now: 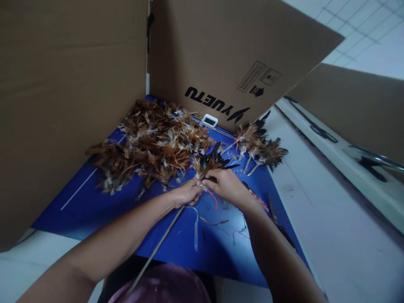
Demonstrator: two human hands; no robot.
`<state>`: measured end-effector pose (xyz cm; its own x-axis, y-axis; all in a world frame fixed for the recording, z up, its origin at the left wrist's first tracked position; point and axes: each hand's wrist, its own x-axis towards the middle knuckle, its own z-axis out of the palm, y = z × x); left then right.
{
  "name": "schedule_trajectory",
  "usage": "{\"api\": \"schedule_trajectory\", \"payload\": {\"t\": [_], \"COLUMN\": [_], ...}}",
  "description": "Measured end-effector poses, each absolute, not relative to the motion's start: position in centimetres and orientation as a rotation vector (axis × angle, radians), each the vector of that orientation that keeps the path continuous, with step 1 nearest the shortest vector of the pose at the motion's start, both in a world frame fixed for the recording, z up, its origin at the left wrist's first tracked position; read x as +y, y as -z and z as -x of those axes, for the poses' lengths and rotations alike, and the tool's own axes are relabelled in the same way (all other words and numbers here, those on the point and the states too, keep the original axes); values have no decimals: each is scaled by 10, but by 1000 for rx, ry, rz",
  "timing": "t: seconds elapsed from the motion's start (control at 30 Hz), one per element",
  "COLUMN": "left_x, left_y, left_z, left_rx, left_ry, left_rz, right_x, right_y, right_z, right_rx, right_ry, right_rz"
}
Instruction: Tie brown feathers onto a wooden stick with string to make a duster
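Note:
My left hand (pixel 188 192) is closed around a thin stick (pixel 160 242) just below its feathered end. The stick slants down towards my lap. Dark green-black and brown feathers (pixel 210 160) fan out from its tip, so it looks like a small feather duster. Close beside it, my right hand (pixel 229 185) has its thumb and fingers closed at the base of these feathers; its exact pinch is partly hidden. A red string (pixel 213 198) hangs from the bound part between the hands. A clear plastic strip (pixel 196 231) trails below my left hand.
A large heap of brown feathers (pixel 158 143) covers the back left of the blue board (pixel 91 210). Feathered sticks (pixel 261 147) lie at the back right. Scissors-like dark tools (pixel 280 223) and string scraps (pixel 238 233) lie at the right. Cardboard panels (pixel 221 50) stand behind.

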<state>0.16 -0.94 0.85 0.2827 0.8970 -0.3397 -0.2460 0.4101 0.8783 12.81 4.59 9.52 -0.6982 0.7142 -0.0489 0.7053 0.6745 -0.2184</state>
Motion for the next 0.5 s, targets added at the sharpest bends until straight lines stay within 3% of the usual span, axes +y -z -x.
{"api": "schedule_trajectory", "payload": {"t": [0.1,0.23,0.5], "left_x": [-7,-9,-16], "left_y": [-8,-11,-9], "left_z": [-2,-1,0], "left_rx": [989,1017,1011], "left_ry": [-891,-887,-970], "left_rz": [-809,-821,-781], "right_x": [41,41,62], "right_y": [-110,-111,-72], "right_z": [-98,-28,63], "right_rx": [-2724,-2802,-3020], "right_ry": [-22,-317,-458], "right_rz": [1103,875,1222]}}
